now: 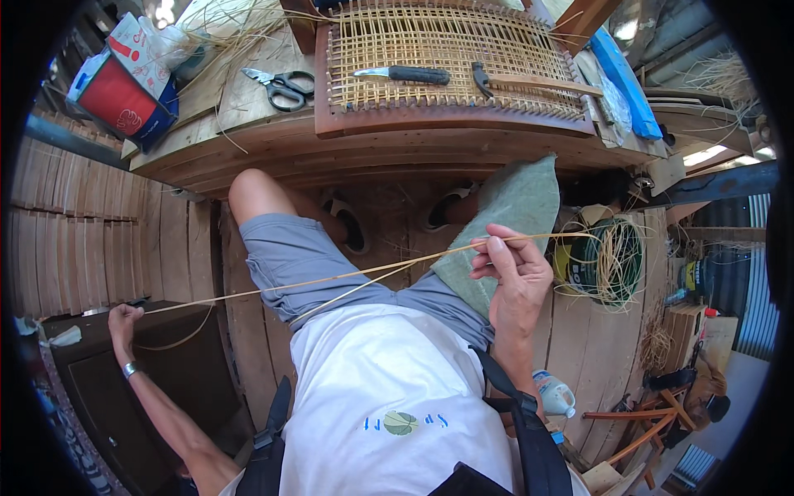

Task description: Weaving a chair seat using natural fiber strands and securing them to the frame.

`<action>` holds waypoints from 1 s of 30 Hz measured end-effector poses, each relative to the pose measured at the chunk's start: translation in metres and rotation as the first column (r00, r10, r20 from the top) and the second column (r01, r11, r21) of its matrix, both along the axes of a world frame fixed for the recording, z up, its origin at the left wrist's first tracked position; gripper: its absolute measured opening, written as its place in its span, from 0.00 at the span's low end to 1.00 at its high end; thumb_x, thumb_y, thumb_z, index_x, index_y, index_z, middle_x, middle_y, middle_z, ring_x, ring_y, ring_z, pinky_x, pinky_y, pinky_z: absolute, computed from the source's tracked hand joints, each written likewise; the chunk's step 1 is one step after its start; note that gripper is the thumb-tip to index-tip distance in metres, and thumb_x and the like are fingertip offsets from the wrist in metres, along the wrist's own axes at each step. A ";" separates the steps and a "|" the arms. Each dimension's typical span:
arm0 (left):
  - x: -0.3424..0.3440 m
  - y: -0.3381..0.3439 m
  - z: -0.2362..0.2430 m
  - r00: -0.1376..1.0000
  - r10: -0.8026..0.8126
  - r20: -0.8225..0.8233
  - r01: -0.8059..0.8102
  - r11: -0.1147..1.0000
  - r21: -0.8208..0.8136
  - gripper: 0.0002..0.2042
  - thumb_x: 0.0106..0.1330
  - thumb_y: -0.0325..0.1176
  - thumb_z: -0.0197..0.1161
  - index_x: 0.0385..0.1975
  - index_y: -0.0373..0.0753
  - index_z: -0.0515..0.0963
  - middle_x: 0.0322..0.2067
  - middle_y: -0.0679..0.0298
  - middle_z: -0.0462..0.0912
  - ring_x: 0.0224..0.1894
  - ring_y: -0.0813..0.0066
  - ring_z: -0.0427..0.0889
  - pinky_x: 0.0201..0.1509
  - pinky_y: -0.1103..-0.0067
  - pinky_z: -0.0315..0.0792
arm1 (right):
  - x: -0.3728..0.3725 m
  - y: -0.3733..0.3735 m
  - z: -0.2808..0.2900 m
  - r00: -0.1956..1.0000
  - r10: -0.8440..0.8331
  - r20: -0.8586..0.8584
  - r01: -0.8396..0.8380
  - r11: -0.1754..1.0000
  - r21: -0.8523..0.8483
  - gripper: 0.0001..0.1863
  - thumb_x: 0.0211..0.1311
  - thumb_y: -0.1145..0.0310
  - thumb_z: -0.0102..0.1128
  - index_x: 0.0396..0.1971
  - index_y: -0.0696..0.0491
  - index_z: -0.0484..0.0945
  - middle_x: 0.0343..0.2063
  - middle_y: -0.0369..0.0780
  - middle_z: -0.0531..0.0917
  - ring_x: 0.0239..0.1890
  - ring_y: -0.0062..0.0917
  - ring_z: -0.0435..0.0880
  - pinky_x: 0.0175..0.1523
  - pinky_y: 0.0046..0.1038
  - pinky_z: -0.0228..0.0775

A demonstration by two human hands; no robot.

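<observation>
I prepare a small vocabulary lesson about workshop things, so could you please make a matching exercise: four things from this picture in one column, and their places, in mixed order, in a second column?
Things
1. cane strip
2. scissors
3. hammer
4. green cloth

Places
A. lying on the woven panel
B. draped over the right leg
C. stretched between the left hand and the right hand
D. on the wooden bench, to the left of the woven panel

Right pairs: 1-C, 2-D, 3-A, 4-B
</observation>
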State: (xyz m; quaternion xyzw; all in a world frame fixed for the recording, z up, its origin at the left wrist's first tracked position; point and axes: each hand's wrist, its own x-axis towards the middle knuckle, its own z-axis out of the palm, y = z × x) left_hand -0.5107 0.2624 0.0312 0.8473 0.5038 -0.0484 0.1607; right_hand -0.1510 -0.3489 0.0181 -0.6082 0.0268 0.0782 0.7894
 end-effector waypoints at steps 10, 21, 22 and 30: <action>0.254 -0.382 -0.012 0.709 -0.073 0.701 0.636 0.496 -0.591 0.17 0.70 0.31 0.62 0.56 0.32 0.75 0.45 0.61 0.82 0.45 0.78 0.81 0.50 0.80 0.75 | -0.034 0.053 -0.023 0.931 0.325 -0.165 -0.329 0.944 0.001 0.10 0.67 0.77 0.60 0.46 0.63 0.82 0.36 0.43 0.88 0.32 0.19 0.85 0.35 0.20 0.81; 0.292 -0.402 -0.016 0.847 -0.121 0.518 0.530 0.268 -0.804 0.07 0.71 0.31 0.63 0.36 0.34 0.80 0.22 0.74 0.76 0.25 0.91 0.71 0.28 0.90 0.62 | -0.001 -0.003 -0.032 0.989 0.019 -0.148 -0.022 1.000 -0.016 0.11 0.67 0.75 0.61 0.46 0.62 0.83 0.34 0.43 0.87 0.31 0.19 0.84 0.33 0.20 0.80; 0.295 -0.405 -0.016 0.844 -0.136 0.518 0.535 0.252 -0.806 0.07 0.71 0.31 0.63 0.36 0.34 0.80 0.22 0.74 0.76 0.25 0.91 0.71 0.28 0.90 0.62 | -0.001 -0.002 -0.030 0.989 0.001 -0.147 -0.008 0.999 -0.048 0.11 0.67 0.75 0.61 0.46 0.62 0.82 0.34 0.43 0.87 0.31 0.18 0.84 0.34 0.20 0.80; 0.315 -0.410 -0.015 0.815 -0.095 0.571 0.562 0.368 -0.741 0.08 0.72 0.31 0.61 0.35 0.33 0.81 0.21 0.73 0.76 0.25 0.91 0.71 0.27 0.90 0.61 | 0.025 -0.008 -0.030 0.980 0.150 -0.128 -0.157 0.987 -0.039 0.10 0.67 0.75 0.61 0.46 0.61 0.83 0.33 0.41 0.87 0.30 0.18 0.84 0.34 0.20 0.79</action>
